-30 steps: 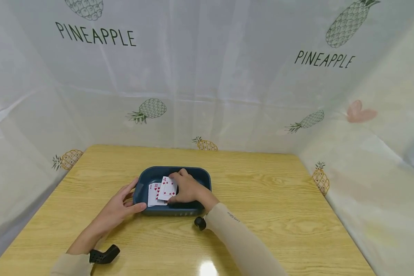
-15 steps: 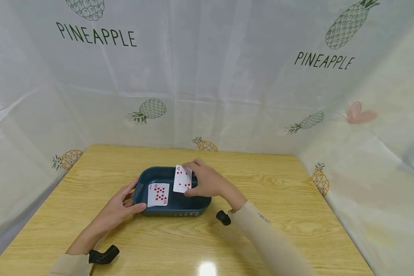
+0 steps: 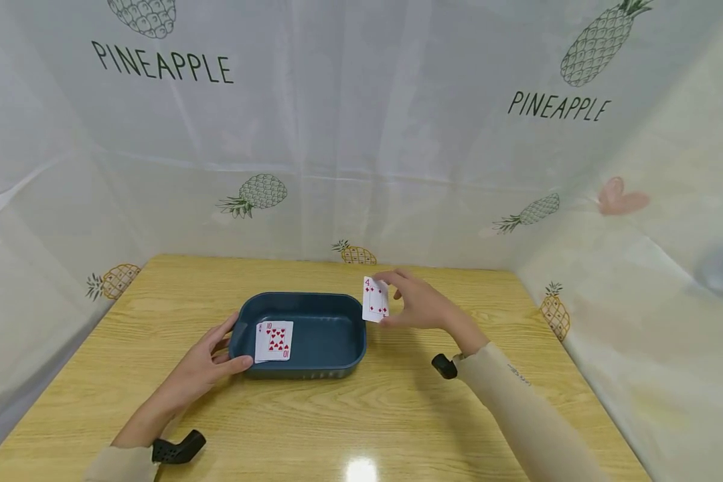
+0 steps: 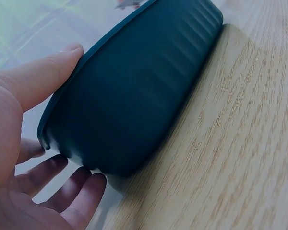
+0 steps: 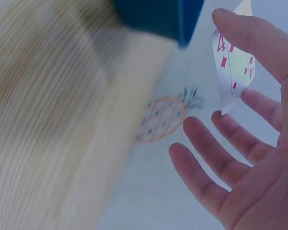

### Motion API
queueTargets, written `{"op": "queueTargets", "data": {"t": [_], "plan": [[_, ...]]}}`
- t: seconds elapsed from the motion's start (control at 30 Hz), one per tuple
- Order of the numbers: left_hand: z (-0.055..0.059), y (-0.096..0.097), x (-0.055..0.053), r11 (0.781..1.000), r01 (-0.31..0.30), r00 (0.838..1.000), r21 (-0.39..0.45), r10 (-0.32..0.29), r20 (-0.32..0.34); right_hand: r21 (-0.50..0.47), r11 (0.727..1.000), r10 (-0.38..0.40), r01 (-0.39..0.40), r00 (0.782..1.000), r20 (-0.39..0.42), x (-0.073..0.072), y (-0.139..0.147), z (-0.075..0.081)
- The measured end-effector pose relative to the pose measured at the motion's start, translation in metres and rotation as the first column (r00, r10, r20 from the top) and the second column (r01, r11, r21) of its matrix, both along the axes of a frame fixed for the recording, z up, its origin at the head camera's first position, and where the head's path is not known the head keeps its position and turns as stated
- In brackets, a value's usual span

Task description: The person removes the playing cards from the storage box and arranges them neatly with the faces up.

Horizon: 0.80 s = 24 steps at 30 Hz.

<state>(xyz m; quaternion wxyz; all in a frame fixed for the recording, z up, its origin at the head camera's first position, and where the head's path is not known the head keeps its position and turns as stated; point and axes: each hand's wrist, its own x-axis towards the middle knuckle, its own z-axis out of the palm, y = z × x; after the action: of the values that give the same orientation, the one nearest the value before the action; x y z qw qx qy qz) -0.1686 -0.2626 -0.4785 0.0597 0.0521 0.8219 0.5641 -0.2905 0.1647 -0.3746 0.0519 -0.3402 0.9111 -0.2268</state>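
A dark blue rectangular bin [image 3: 331, 368] with rounded corners sits on the table. My left hand [image 3: 201, 367] holds its left end, thumb at the rim and fingertips against the outer wall, as the left wrist view also shows. Inside, at the left, lies a small pile of playing cards [image 3: 274, 341] with the ten of hearts on top. Just past the bin's right rim, my right hand [image 3: 424, 304] pinches a four of diamonds [image 3: 374, 299] between thumb and fingers, raised above the table. In the right wrist view this playing card [image 5: 235, 67] bends slightly, and the other fingers are spread.
The wooden table [image 3: 458, 375] extends beyond the bin on every side. A pineapple-printed curtain [image 3: 361, 134] hangs behind it and along the sides. Each wrist carries a black camera mount, such as the left one [image 3: 179, 447].
My right hand has lifted the four of diamonds off the pile and carried it rightward, out over the bin's right rim. The left hand has stayed at the bin's left end.
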Motion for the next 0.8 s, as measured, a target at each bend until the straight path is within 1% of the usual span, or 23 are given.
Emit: {"op": "queueTargets", "data": {"t": [0.07, 0.2, 0.3, 0.4, 0.5, 0.6, 0.67, 0.8], "plan": [[0.000, 0.000, 0.000, 1.000, 0.004, 1.000, 0.002, -0.004, -0.005, 0.015, 1.000, -0.018, 0.018, 1.000, -0.002, -0.004, 0.009, -0.003], [0.001, 0.000, 0.001, 1.000, 0.007, 1.000, -0.001, -0.007, -0.020, 0.058, 0.997, -0.051, 0.050, 0.998, 0.027, -0.009, 0.021, -0.010], [0.001, 0.000, 0.001, 1.000, 0.011, 1.000, 0.001, -0.011, -0.028, 0.106, 0.992, -0.075, 0.068, 0.995, 0.065, -0.012, 0.027, -0.019], [0.001, 0.000, 0.001, 1.000, 0.010, 1.000, 0.011, -0.010, -0.022, 0.153, 0.985, -0.091, 0.075, 0.991, 0.102, -0.018, 0.030, -0.032], [0.002, 0.001, 0.001, 1.000, 0.005, 1.000, 0.015, -0.005, -0.011, 0.183, 0.981, -0.088, 0.064, 0.988, 0.124, -0.023, 0.033, -0.044], [0.002, 0.001, 0.001, 1.000, 0.000, 1.000, 0.004, 0.000, -0.002, 0.196, 0.980, -0.063, 0.038, 0.990, 0.123, -0.027, 0.033, -0.053], [0.002, 0.001, 0.002, 1.000, 0.000, 1.000, -0.002, 0.000, 0.000, 0.202, 0.979, -0.050, 0.026, 0.992, 0.117, -0.028, 0.032, -0.056], [0.001, 0.001, 0.002, 1.000, 0.002, 1.000, -0.011, -0.002, -0.003, 0.224, 0.974, -0.061, 0.034, 0.992, 0.112, -0.030, 0.029, -0.059]]}}
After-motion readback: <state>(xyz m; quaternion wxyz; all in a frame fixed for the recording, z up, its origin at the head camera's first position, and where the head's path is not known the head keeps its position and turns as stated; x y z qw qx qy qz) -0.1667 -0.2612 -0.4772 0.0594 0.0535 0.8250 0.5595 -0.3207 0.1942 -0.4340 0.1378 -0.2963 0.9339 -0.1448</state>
